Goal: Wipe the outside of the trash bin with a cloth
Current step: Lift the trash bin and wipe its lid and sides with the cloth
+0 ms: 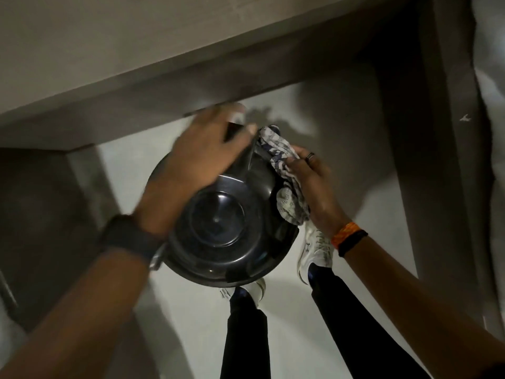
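A round dark trash bin (218, 236) is held up in front of me, its circular end facing the camera. My left hand (196, 160) grips its far upper left side, blurred by motion. My right hand (311, 181) presses a crumpled white and blue patterned cloth (281, 170) against the bin's right outer wall. The cloth runs from the bin's top right down along its side.
A grey counter edge (164, 77) runs overhead across the top. A dark cabinet side (41, 214) stands at the left and a wall panel (451, 132) at the right. My legs and white shoes (317, 247) stand on the pale floor (355, 160) below the bin.
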